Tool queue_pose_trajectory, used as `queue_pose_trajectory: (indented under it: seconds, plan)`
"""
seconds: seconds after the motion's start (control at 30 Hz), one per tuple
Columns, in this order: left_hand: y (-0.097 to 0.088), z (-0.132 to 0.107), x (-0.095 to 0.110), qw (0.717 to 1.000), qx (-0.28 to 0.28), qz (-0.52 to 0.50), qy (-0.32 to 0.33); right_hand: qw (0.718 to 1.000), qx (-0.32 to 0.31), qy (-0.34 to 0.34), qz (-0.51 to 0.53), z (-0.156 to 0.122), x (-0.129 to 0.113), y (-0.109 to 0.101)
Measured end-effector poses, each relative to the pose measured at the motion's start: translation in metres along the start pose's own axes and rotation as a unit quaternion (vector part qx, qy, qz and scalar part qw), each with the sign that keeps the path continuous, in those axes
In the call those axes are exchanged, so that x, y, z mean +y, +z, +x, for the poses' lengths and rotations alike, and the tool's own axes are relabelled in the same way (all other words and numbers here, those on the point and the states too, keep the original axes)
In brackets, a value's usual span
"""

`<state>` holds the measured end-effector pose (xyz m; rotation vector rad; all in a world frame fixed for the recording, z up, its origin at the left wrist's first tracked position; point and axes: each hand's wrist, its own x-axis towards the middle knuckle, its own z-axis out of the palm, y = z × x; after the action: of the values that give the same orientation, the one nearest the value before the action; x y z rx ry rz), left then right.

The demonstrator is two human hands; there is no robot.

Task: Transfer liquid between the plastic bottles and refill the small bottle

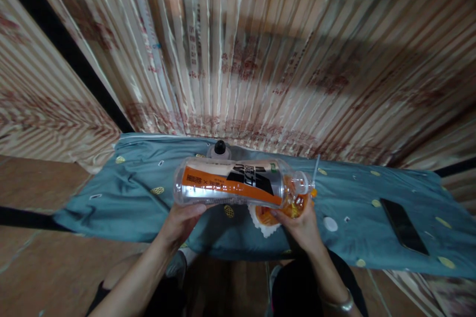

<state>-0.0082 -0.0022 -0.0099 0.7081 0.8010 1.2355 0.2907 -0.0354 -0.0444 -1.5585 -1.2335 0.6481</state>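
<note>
A large clear plastic bottle with an orange, silver and black label lies sideways in the air above the cloth, its neck pointing right. My left hand grips it from below near the base, thumb along the near side. Around the shoulder and neck end closes my right hand, most of its fingers hidden behind the bottle. Below the bottle, an orange item with a white scalloped edge shows beside my right thumb. A pale thin stick rises behind the neck, its lower end hidden.
A green-blue patterned cloth covers the narrow table. On it are a small bottle with a black cap, partly hidden, a white disc and a black phone. A striped curtain hangs close behind.
</note>
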Motion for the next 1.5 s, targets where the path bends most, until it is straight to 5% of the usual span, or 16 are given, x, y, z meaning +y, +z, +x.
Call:
queue_pose_trajectory:
  seconds: [0.3, 1.03, 1.5]
  plan:
    - [-0.011, 0.003, -0.003, 1.0, -0.007, 0.002, 0.009, 1.0, 0.025, -0.018, 0.005, -0.002, -0.004, 0.006]
    - [-0.001, 0.008, 0.002, 0.997, -0.066, -0.027, 0.041, 0.999, 0.025, -0.02, -0.004, -0.002, -0.013, 0.005]
    - [0.009, 0.005, 0.008, 0.999, -0.021, -0.024, 0.038, 0.999, 0.01, -0.032, -0.023, 0.0, -0.011, 0.002]
